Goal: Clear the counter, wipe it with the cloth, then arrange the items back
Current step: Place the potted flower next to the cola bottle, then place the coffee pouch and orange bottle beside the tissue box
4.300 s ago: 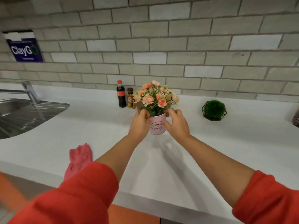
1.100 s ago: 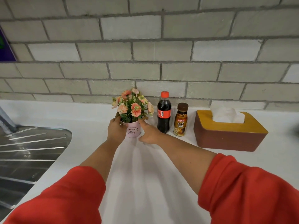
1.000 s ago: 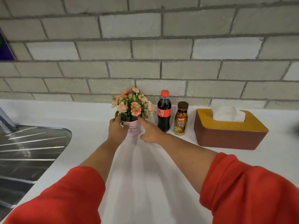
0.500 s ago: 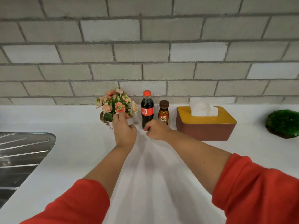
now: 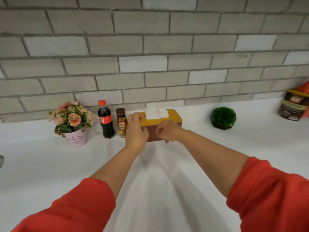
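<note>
A tissue box (image 5: 173, 118) with a yellow top and brown sides stands by the wall, a white tissue sticking out. My left hand (image 5: 136, 131) is at its left end, fingers curled over the top corner. My right hand (image 5: 165, 131) hovers at the box's front face with loosely curled fingers that hold nothing. To the left stand a small brown bottle (image 5: 121, 122), a cola bottle (image 5: 105, 119) and a pink flower pot (image 5: 76, 138), all upright on the white counter (image 5: 150, 181).
A round green plant ornament (image 5: 223, 118) sits to the right of the tissue box. A dark packet (image 5: 293, 104) leans at the far right by the wall. The edge of the sink (image 5: 1, 161) shows at the far left.
Both hands let go of the flower pot, which now stands left of the cola bottle. They moved right to the tissue box, and my view swung right with them.
</note>
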Available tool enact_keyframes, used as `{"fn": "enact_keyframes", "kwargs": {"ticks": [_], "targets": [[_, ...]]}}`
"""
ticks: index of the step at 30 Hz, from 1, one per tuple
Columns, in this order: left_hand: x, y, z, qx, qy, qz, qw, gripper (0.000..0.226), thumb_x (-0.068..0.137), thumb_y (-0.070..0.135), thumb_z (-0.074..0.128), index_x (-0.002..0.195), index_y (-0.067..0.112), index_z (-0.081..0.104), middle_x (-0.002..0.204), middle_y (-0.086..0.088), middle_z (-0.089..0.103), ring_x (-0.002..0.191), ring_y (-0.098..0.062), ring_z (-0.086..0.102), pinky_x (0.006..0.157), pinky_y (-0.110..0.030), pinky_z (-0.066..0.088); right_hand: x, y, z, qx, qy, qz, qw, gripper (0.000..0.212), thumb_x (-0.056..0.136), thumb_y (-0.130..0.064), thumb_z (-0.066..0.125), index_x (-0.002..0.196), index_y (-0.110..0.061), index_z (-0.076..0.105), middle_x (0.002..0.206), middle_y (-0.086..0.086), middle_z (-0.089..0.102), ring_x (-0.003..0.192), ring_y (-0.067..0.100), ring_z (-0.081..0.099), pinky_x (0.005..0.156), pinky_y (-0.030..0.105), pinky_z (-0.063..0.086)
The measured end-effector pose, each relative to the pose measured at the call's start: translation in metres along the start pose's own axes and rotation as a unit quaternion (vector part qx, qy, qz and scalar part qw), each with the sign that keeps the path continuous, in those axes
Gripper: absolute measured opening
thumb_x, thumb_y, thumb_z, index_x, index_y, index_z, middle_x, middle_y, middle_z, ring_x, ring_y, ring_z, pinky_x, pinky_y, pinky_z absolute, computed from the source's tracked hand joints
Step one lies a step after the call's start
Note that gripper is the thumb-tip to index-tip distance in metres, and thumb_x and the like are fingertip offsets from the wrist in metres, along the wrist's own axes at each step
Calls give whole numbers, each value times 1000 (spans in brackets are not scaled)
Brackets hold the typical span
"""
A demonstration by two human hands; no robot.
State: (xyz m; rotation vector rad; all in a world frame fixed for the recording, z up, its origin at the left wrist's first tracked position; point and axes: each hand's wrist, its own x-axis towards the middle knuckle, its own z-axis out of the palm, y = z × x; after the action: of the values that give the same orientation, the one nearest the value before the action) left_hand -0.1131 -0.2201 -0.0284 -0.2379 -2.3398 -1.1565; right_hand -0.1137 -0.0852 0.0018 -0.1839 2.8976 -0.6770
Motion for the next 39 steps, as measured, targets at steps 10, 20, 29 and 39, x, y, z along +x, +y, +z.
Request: {"fn": "enact_keyframes", "kwargs": {"ticks": [10,20,29,39], "targets": [[-64,149,109,-45,-67,48,996,38,77,-7,46,111,10,50,110,-6,47,83,-23,52,73,-30,42,-117,151,-74,33,63,68,995,19,89,-13,50,96,-12,68,62,-1,57,51,12,54,45,19,39],[-139,288,236,-98,-170,90,976,37,83,-3,48,116,15,48,119,-2,43,87,-14,47,75,-25,42,-224,311,-138,23,98,151,983,19,90,-15,51,100,-12,67,76,6,64,52,9,55,45,18,41],[-138,328,309,-30,-258,105,960,40,86,4,51,123,18,47,130,-1,32,115,-18,42,82,-20,37,-250,405,-164,79,114,202,970,19,90,-12,53,103,-9,66,72,2,59,59,12,56,48,19,44],[-90,362,392,-58,-330,85,938,41,90,7,49,129,19,45,129,-3,48,108,-21,54,88,-27,44,-226,476,-195,84,126,243,958,20,91,-12,52,105,-9,65,71,0,58,61,11,57,48,18,45]]}}
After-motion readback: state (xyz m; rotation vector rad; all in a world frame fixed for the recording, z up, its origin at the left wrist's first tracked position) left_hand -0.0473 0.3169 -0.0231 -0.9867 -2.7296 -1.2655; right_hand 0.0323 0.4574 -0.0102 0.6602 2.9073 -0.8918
